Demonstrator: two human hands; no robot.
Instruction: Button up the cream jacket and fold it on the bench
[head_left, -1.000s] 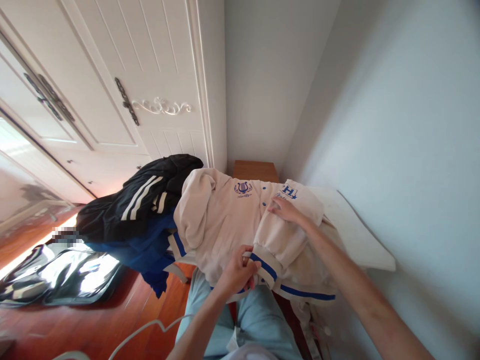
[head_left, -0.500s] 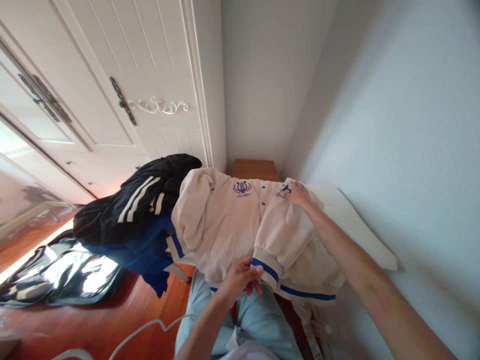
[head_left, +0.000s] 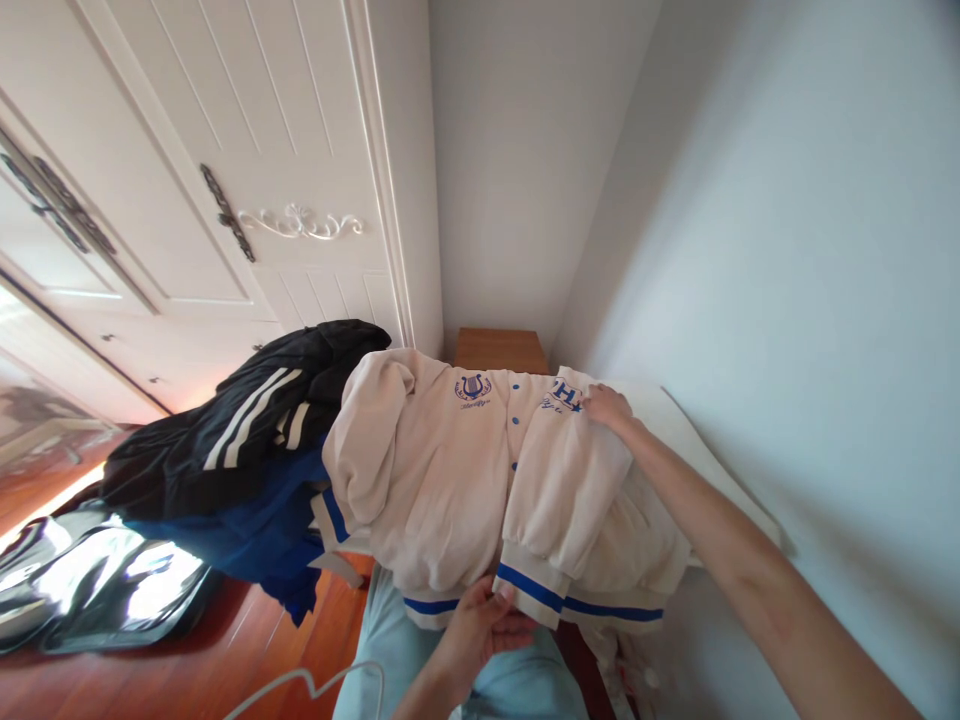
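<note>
A cream varsity jacket [head_left: 442,480] with blue stripes and embroidered badges lies front up across a white board [head_left: 694,440]. Its sleeve on the right side is folded over the front, with the blue-striped cuff [head_left: 531,590] down by the hem. My left hand [head_left: 487,630] pinches the edge of that cuff between thumb and fingers, just above my legs. Up at the shoulder, beside the blue H badge [head_left: 566,392], my right hand [head_left: 607,407] has its fingers closed on the jacket's fabric; the fingertips are partly hidden.
Black and blue clothes [head_left: 255,420] are piled left of the jacket. An open suitcase [head_left: 112,590] lies on the red wooden floor. A white cabinet [head_left: 300,120] stands at left, a wooden box [head_left: 501,350] behind, a wall [head_left: 787,250] at right. A white cord [head_left: 315,685] runs near my legs.
My left hand has drawn the cuff down toward the hem, so the folded sleeve lies straighter. My right hand has shifted slightly off the H badge, uncovering more of it. The view has tilted a little.
</note>
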